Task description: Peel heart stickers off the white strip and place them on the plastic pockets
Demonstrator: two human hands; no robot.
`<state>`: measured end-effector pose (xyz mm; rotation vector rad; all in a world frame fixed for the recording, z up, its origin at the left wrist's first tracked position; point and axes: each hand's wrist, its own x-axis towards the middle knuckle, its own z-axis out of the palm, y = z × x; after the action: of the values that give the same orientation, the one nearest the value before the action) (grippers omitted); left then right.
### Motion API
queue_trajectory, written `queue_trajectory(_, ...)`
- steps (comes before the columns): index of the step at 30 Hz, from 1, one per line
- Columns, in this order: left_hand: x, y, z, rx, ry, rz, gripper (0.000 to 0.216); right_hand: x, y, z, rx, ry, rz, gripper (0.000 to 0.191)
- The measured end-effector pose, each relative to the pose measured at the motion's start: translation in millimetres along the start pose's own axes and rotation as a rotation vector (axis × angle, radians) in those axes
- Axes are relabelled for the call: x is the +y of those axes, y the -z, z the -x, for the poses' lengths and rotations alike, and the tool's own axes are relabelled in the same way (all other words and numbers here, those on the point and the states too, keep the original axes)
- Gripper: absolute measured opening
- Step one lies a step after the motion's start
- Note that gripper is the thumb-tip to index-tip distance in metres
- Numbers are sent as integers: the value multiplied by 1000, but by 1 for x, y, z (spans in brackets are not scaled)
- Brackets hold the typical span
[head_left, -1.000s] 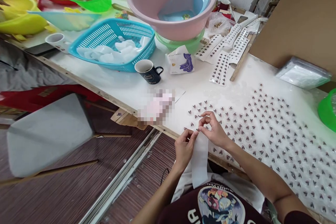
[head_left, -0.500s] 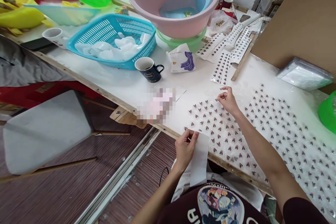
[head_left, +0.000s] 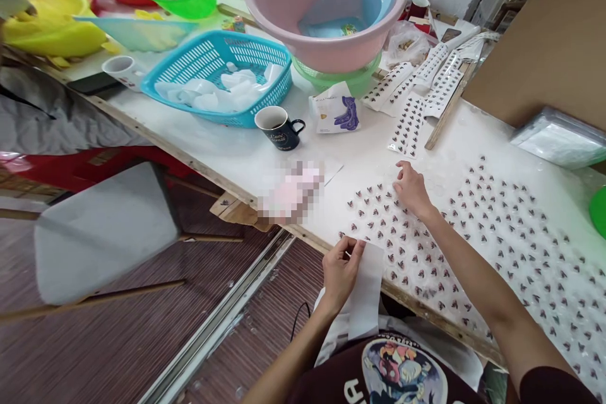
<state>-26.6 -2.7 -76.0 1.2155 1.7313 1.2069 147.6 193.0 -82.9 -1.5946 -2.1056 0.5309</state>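
My left hand (head_left: 339, 276) pinches the top edge of a pale paper strip (head_left: 368, 284), which hangs past the table's front edge toward my lap. My right hand (head_left: 411, 189) is at the far side of the spread of small clear pieces with dark winged-looking motifs (head_left: 519, 237). Its fingers are curled and close to the tabletop; what lies at their tips, if anything, is hidden. The pieces lie in loose rows under and around my right forearm. Beyond that hand, printed sheets (head_left: 406, 127) carry rows of similar dark motifs.
A dark mug (head_left: 279, 132) and a white packet (head_left: 335, 112) stand left of the printed sheets. Behind them are a blue basket (head_left: 208, 115) with white pieces and a pink basin (head_left: 326, 44). A wooden strip (head_left: 445, 110) and clear plastic packs (head_left: 558, 139) are at right.
My right hand has gone from a raised pinch with a small piece at the fingertips to curled fingers lower at the table. My left hand still holds the strip. The view has shifted slightly.
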Motion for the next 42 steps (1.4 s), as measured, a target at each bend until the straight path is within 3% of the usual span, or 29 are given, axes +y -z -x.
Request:
queue_trajectory(5,-1,0,0,-2,-5,9,33,3,10,1,62,-63,-150,40)
queue_trajectory(10,-1,-1,0,-7,-6,23,33,11,30,-10,224,-134,-308,17)
queue_trajectory(16,0,-1,1,-3,-6,18,34,19,30,-22,-1,-273,-320,9)
queue_trajectory(26,1,0,2,-7,7,44,35,8,20,-23,-47,-281,-138,7)
queue_trajectory(28,0,0,1,-6,12,51,35,5,21,-24,-54,-285,-74,15)
queue_trajectory(33,2,2,-2,-12,51,114,39,-5,31,-25,-74,-297,-42,11)
queue_trajectory(36,8,8,-3,-71,116,233,41,-22,44,0,-29,-281,-103,13)
queue_trajectory(38,17,11,-3,-83,131,289,40,-37,51,35,-81,-242,-246,20)
queue_trajectory(40,29,10,-4,-62,109,318,37,-51,56,77,-284,-162,-537,26)
queue_trajectory(42,43,3,-5,-39,78,353,34,-59,58,116,-457,-83,-685,35)
